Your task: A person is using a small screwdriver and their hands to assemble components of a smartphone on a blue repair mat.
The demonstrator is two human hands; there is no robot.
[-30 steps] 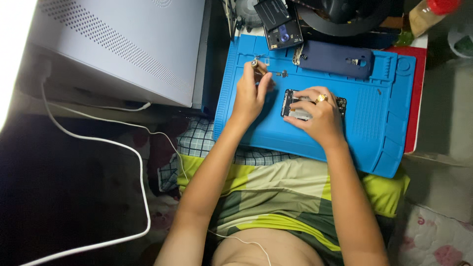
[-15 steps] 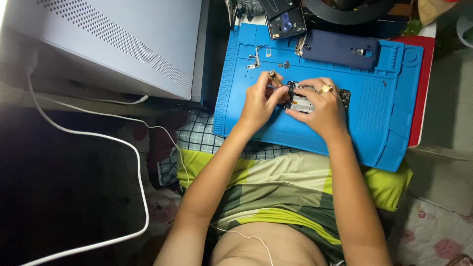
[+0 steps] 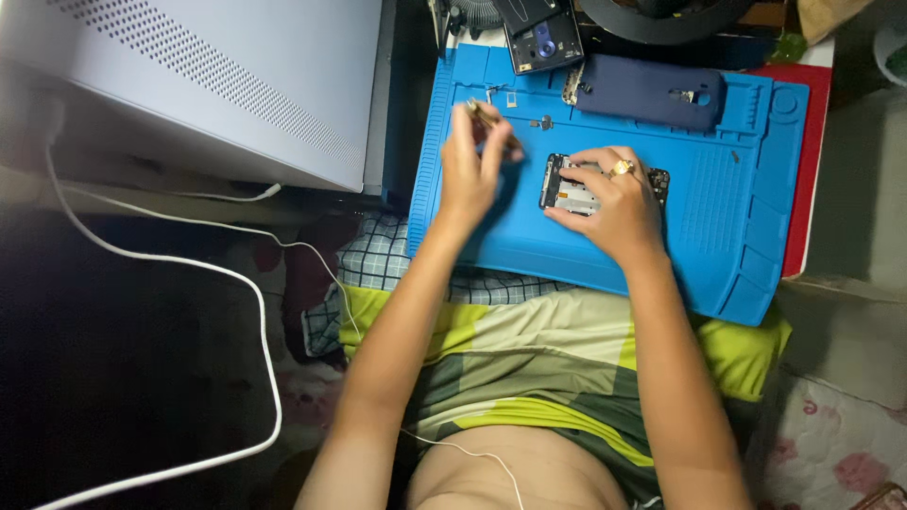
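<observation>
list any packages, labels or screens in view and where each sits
Opened phone: on the blue mat under the right hand, dark rectangular frame, pale metal inside.
Phone part: upper edge of the mat, black rectangle with a round bluish spot.
Phone cover: upper mat, dark navy rounded rectangle.
No packages or labels clearly visible.

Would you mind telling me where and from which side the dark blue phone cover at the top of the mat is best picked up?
Take the dark blue phone cover by its two long edges, fingers coming straight down from above. It lies flat on the blue mat, its length across the mat, and the middle stretch looks free. I would avoid the left end, where a small part lies close.
</observation>
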